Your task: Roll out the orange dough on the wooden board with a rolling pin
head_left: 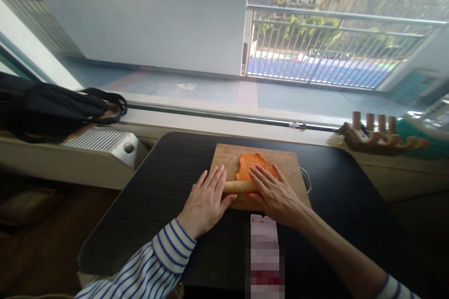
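A wooden rolling pin (pixel 240 187) lies crosswise over a flattened sheet of orange dough (pixel 250 164) on a wooden cutting board (pixel 226 155). My left hand (pixel 206 201) rests flat over the pin's left end, fingers stretched out and pointing away from me. My right hand (pixel 271 194) presses flat on the pin's right part, its fingers extended over the dough's edge. Both palms hide the pin's ends. The dough has a ragged outline and shows mostly beyond the pin.
The board sits on a black table (pixel 154 215), with a metal handle (pixel 307 180) at its right side. A pale, partly pixelated phone-like object (pixel 264 229) lies in front of it. A black bag (pixel 56 107) is at left, and a wooden rack (pixel 379 135) stands on the right sill.
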{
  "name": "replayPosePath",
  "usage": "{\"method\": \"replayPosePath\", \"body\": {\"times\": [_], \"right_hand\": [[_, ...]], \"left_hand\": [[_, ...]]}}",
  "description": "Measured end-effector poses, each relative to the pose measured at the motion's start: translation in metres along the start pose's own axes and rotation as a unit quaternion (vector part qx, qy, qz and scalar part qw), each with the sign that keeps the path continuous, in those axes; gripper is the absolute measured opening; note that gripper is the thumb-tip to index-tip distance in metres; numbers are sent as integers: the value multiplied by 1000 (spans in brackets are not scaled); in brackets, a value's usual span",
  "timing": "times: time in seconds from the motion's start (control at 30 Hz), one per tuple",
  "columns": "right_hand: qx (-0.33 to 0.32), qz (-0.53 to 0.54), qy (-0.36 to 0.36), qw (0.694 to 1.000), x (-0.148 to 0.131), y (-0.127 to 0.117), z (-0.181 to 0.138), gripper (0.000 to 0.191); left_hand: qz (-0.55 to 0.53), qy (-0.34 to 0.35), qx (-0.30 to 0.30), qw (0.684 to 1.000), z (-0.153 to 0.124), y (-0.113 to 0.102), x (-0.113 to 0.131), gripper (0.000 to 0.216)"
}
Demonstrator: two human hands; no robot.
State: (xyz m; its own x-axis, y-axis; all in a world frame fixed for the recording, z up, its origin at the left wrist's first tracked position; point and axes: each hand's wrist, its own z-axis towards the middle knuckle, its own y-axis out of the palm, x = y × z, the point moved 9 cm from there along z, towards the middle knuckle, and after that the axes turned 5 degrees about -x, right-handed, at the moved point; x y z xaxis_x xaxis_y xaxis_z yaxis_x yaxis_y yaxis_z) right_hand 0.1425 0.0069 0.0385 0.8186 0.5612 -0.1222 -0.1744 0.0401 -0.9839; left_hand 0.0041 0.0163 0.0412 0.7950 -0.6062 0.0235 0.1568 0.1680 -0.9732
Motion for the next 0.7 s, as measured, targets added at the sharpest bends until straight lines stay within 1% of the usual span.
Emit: {"method": "replayPosePath", "body": {"times": [0.1, 0.23, 0.33, 0.4, 0.47, 0.57, 0.7], "right_hand": [[-4, -12, 11, 1000, 12, 2, 16, 56], [-17, -20, 29, 999, 25, 4, 33, 53], [-20, -22, 36, 999, 30, 2, 42, 50], [-18, -18, 33, 999, 31, 0, 46, 47], [-9, -11, 27, 1000, 31, -2, 46, 42], [13, -5, 9, 1000, 29, -5, 40, 38], [25, -2, -34, 999, 21, -6, 27, 37]], "left_hand": [[-9, -21, 2, 1000, 14, 4, -11, 70], [-6, -46, -22, 999, 34, 10, -23, 73], [-5, -57, -38, 998, 46, 13, -30, 72], [-6, -62, -34, 997, 50, 12, -33, 69], [-12, -59, -18, 998, 50, 9, -33, 64], [-29, -29, 8, 999, 42, 2, -28, 54], [-53, 2, 2, 999, 30, -1, -22, 46]]}}
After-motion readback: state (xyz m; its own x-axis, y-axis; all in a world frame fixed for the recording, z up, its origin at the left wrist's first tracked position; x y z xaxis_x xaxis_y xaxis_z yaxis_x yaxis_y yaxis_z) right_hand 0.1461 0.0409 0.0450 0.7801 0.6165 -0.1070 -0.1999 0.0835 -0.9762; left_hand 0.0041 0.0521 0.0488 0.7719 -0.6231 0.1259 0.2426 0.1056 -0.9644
